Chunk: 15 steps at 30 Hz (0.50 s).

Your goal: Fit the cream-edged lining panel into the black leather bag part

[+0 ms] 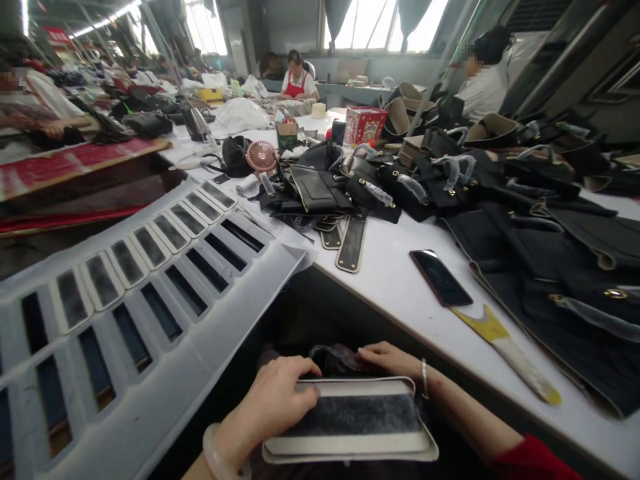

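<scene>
In front of me is a bag piece with a pale rectangular panel (370, 443) on top and a dark strip along its middle. My left hand (280, 400) grips its left end, thumb pressed on the panel and fingers over the far edge. Behind that far edge, my right hand (393, 359) has its fingers bent onto dark bag material (340, 359); its fingertips are partly hidden. Similar pale panels with dark strips (173, 232) lie in a row on a slotted white rack (210, 327) at left.
The white table (385, 293) holds a phone (441, 277), a yellow-ended scraper-like tool (507, 353), dark straps (351, 243), black bags (565, 260) and a pink fan (262, 157). A red patterned box (365, 125) stands farther back. Several people sit at work beyond.
</scene>
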Each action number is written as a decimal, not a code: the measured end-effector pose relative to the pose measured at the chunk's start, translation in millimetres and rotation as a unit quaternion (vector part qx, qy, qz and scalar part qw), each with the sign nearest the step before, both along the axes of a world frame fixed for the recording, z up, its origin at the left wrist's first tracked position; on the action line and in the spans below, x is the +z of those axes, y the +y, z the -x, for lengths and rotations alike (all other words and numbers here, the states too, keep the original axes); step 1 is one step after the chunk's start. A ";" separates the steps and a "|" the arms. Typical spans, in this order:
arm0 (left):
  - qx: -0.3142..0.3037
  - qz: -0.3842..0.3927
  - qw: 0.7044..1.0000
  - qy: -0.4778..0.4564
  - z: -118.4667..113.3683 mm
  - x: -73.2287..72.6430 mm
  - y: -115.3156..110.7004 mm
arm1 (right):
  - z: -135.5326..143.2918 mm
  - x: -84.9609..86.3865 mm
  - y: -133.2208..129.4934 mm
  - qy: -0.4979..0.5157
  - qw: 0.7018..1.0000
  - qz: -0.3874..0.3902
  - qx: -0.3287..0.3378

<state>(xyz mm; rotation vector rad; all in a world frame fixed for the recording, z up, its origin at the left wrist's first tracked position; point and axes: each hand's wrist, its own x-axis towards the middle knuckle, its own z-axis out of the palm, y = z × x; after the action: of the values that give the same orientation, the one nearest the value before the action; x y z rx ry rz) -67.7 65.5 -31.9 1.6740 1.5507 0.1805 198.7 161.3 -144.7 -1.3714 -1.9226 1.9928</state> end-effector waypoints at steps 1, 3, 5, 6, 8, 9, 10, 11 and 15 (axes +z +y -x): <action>-0.001 0.018 1.000 0.007 1.3 -0.4 0.7 | 6.2 -8.1 0.4 0.006 1.000 0.005 0.025; -0.003 0.025 1.000 0.017 0.9 0.3 1.2 | 19.0 -20.5 1.8 0.011 0.998 0.001 0.063; -0.012 -0.011 0.999 0.028 -5.8 3.2 1.4 | 31.5 -28.6 5.3 0.003 0.996 -0.019 0.082; -0.027 -0.042 0.998 0.032 -11.3 4.9 1.6 | 37.4 -31.8 7.5 -0.005 0.996 -0.032 0.085; -0.080 -0.096 0.991 0.043 -24.8 7.0 2.0 | 48.2 -37.2 11.2 -0.029 0.995 -0.051 0.084; -0.116 -0.106 0.986 0.045 -31.7 6.5 2.0 | 53.0 -39.8 12.2 -0.043 0.994 -0.052 0.084; -0.149 -0.109 0.982 0.044 -38.2 4.5 2.1 | 57.3 -42.6 12.5 -0.056 0.994 -0.049 0.085; -0.174 -0.110 0.978 0.039 -44.0 0.9 2.2 | 61.1 -45.4 12.2 -0.068 0.993 -0.043 0.085; -0.158 -0.217 0.963 -0.036 -61.1 -22.6 3.9 | 70.5 -57.3 9.9 -0.109 0.992 -0.031 0.064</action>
<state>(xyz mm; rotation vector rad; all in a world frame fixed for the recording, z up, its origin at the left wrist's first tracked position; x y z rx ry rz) -6.6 69.4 -54.5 2.2061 1.2234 0.4329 128.2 171.2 -202.0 -1.5433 -2.1972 1.8868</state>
